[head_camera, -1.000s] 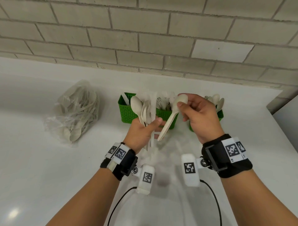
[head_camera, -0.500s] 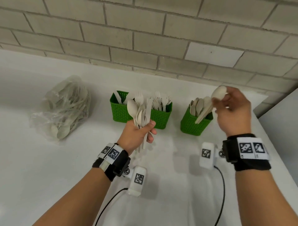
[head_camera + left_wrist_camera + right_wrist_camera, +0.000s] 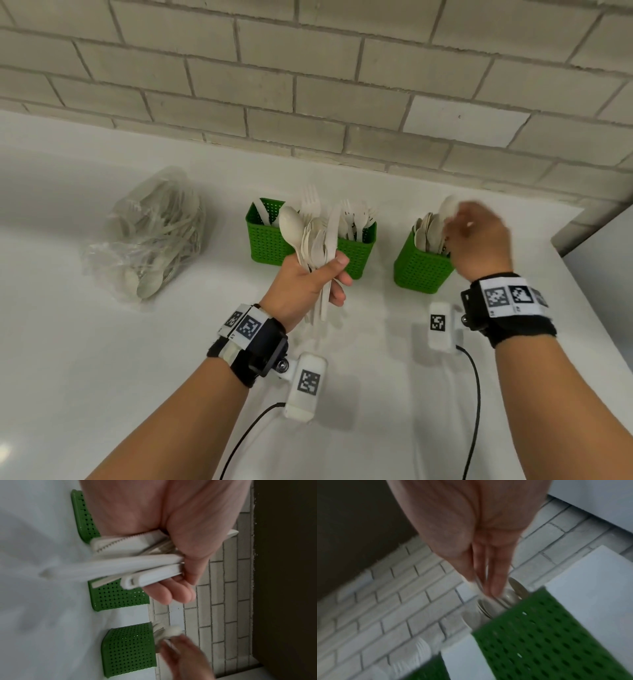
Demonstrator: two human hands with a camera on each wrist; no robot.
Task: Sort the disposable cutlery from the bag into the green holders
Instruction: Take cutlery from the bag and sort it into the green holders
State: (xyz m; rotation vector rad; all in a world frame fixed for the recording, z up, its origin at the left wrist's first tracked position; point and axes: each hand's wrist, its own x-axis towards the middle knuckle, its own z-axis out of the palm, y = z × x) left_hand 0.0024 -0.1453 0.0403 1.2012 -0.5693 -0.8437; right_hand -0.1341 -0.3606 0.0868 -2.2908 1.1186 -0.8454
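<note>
My left hand (image 3: pixel 308 284) grips an upright bundle of pale cutlery (image 3: pixel 315 240), a mix of spoons, forks and knives, in front of the left green holder (image 3: pixel 265 240) and middle green holder (image 3: pixel 358 253). The left wrist view shows the bundle's handles (image 3: pixel 137 566) under my curled fingers. My right hand (image 3: pixel 479 240) is over the right green holder (image 3: pixel 418 267), which is full of spoons. Its fingers (image 3: pixel 494 582) point down and seem to pinch a spoon (image 3: pixel 448 205) by the bowl among the others; the hand is blurred.
A clear plastic bag (image 3: pixel 154 233) with more cutlery lies at the left of the white counter (image 3: pixel 102 359). A brick wall (image 3: pixel 308 85) runs behind the holders. The counter ends just right of the spoon holder. Camera cables trail under both wrists.
My right hand carried one spoon from beside the bundle rightwards and then lowered it into the right holder. The left hand kept the bundle nearly still.
</note>
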